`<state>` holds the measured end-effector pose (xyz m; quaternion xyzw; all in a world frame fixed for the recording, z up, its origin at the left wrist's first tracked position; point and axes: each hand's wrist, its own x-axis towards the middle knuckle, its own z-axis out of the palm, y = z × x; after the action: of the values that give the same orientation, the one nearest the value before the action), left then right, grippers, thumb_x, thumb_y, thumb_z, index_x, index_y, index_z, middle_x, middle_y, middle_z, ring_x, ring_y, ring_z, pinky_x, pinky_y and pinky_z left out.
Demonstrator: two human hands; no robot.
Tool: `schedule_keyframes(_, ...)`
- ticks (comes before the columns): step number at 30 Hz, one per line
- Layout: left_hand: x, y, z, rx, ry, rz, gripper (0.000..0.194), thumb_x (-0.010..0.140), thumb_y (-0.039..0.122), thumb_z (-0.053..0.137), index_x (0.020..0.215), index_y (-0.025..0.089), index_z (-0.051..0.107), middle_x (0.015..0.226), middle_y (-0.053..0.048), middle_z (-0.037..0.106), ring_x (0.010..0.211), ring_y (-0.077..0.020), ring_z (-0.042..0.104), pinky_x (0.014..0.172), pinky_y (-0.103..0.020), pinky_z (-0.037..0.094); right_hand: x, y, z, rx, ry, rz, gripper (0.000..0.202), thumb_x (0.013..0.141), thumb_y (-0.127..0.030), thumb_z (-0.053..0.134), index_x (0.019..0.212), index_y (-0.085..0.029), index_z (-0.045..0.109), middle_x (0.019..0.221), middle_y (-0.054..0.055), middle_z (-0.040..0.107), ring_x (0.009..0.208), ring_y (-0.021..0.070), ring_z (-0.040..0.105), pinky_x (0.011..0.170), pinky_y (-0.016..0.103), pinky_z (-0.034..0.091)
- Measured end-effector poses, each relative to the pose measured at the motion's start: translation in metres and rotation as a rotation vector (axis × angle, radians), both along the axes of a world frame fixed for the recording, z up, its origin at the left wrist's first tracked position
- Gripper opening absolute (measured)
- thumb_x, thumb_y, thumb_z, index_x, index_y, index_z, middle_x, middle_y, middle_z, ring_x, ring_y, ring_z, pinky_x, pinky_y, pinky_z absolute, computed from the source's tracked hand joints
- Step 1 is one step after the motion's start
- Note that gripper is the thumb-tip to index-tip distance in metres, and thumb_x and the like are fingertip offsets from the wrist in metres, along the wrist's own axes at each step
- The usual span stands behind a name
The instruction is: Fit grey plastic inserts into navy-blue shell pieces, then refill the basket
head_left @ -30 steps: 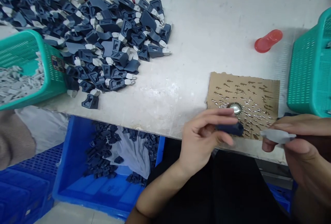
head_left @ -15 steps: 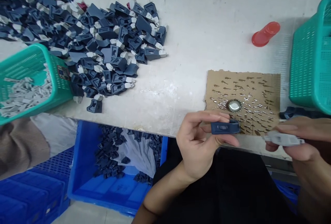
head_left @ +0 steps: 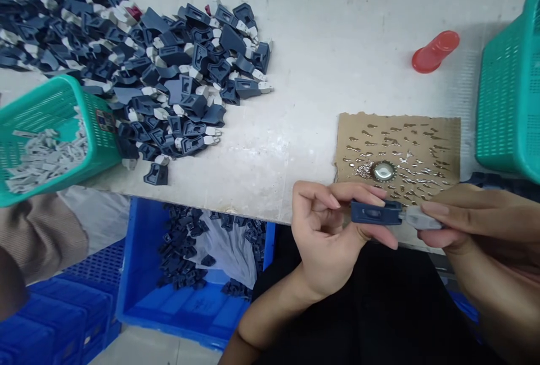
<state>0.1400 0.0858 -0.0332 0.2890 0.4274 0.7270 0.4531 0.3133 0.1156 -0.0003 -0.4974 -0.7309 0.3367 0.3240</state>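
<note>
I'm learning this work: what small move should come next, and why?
Probably push the light grey plastic piece into the dark blue plastic block: its narrow tip is at the block's end, roughly aligned, right hand pinching the piece, left hand the block.

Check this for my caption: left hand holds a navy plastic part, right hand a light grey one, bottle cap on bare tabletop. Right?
No: the head view shows the bottle cap on cardboard. The left hand does hold a navy plastic part, the right hand a light grey part.

Housing left, connector right — cardboard behind
</note>
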Motion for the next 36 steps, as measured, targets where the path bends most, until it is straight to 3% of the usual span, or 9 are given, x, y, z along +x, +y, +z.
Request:
schedule_keyframes(7, 0.004, -0.001, 0.005, -0.053, 0.056, 0.040, 0.040, 0.089, 0.014, 0.080, 0.093, 0.024, 0.042, 0.084, 0.006, 0.076, 0.093, -0.0163, 0.079, 0.087, -0.033, 0.067, -0.019, -0.003, 0.010, 0.063, -0.076, -0.013, 0.020, 0.091, -0.017, 0.071, 0.080, -0.033, 0.069, 0.098, -0.004, 0.076, 0.087, 0.0149, 0.073, 0.068, 0.029, 0.059)
schedule_keyframes(13, 0.004, -0.001, 0.008, 0.048, 0.170, 0.012, 0.047, 0.082, -0.012, 0.072, 0.097, 0.025, 0.045, 0.084, 0.008, 0.076, 0.098, -0.0128, 0.077, 0.092, -0.031, 0.065, -0.034, 0.004, 0.020, 0.143, -0.062, -0.011, 0.026, 0.096, -0.013, 0.062, 0.074, -0.027, 0.060, 0.080, -0.002, 0.071, 0.071, 0.0095, 0.068, 0.063, 0.020, 0.057)
schedule_keyframes(21, 0.004, 0.014, 0.002, -0.017, 0.192, 0.000, 0.037, 0.087, -0.002, 0.072, 0.092, 0.024, 0.046, 0.077, 0.006, 0.071, 0.095, -0.0117, 0.076, 0.085, -0.024, 0.065, -0.042, 0.009, 0.002, 0.207, 0.012, -0.045, 0.026, 0.094, -0.003, 0.059, 0.081, -0.025, 0.057, 0.080, -0.005, 0.072, 0.072, 0.0103, 0.070, 0.063, 0.020, 0.058)
schedule_keyframes(26, -0.011, 0.033, 0.017, -0.127, 0.304, -0.163, 0.034, 0.085, 0.004, 0.075, 0.092, 0.023, 0.047, 0.081, 0.004, 0.075, 0.091, -0.0118, 0.077, 0.080, -0.020, 0.064, -0.039, 0.025, -0.009, 0.090, 0.125, -0.074, 0.021, 0.096, -0.008, 0.058, 0.083, -0.025, 0.060, 0.075, -0.004, 0.071, 0.064, 0.0126, 0.070, 0.057, 0.021, 0.057)
schedule_keyframes(28, -0.029, 0.064, 0.029, -0.241, 0.364, -0.336, 0.037, 0.080, 0.010, 0.081, 0.100, 0.023, 0.053, 0.087, 0.000, 0.079, 0.082, -0.0144, 0.078, 0.071, -0.021, 0.064, -0.029, 0.031, -0.009, -0.012, 0.166, -0.091, 0.008, 0.097, -0.019, 0.064, 0.097, -0.027, 0.066, 0.081, -0.002, 0.074, 0.069, 0.0160, 0.074, 0.060, 0.024, 0.062)
schedule_keyframes(30, -0.052, 0.119, 0.042, -0.284, 0.508, -0.411, 0.038, 0.078, 0.019, 0.085, 0.107, 0.020, 0.060, 0.091, -0.004, 0.080, 0.079, -0.0173, 0.078, 0.071, -0.026, 0.064, -0.008, 0.036, -0.008, -0.029, 0.188, -0.186, 0.022, 0.097, -0.032, 0.069, 0.119, -0.028, 0.068, 0.094, 0.000, 0.077, 0.078, 0.0180, 0.077, 0.069, 0.028, 0.067)
schedule_keyframes(32, -0.072, 0.194, 0.055, -0.269, 0.762, -0.273, 0.028, 0.082, 0.027, 0.084, 0.103, 0.017, 0.069, 0.096, -0.007, 0.079, 0.088, -0.0193, 0.077, 0.082, -0.031, 0.065, 0.024, 0.044, -0.006, 0.061, 0.115, -0.374, 0.030, 0.099, -0.043, 0.067, 0.126, -0.030, 0.068, 0.103, 0.002, 0.078, 0.085, 0.0193, 0.078, 0.074, 0.030, 0.067)
schedule_keyframes(34, -0.083, 0.275, 0.063, -0.335, 1.012, -0.076, 0.023, 0.086, 0.027, 0.082, 0.105, 0.016, 0.074, 0.097, -0.005, 0.078, 0.091, -0.0176, 0.076, 0.090, -0.031, 0.062, 0.062, 0.060, -0.006, 0.166, -0.049, -0.511, 0.026, 0.100, -0.048, 0.064, 0.115, -0.029, 0.073, 0.101, 0.003, 0.079, 0.084, 0.0214, 0.078, 0.071, 0.032, 0.066)
schedule_keyframes(36, -0.086, 0.347, 0.066, -0.393, 1.074, -0.029, 0.018, 0.092, 0.023, 0.075, 0.105, 0.011, 0.074, 0.096, -0.005, 0.076, 0.089, -0.0153, 0.074, 0.093, -0.032, 0.060, 0.094, 0.086, -0.007, 0.190, -0.221, -0.445, 0.028, 0.100, -0.045, 0.061, 0.111, -0.024, 0.075, 0.092, 0.004, 0.079, 0.073, 0.0231, 0.077, 0.061, 0.033, 0.063)
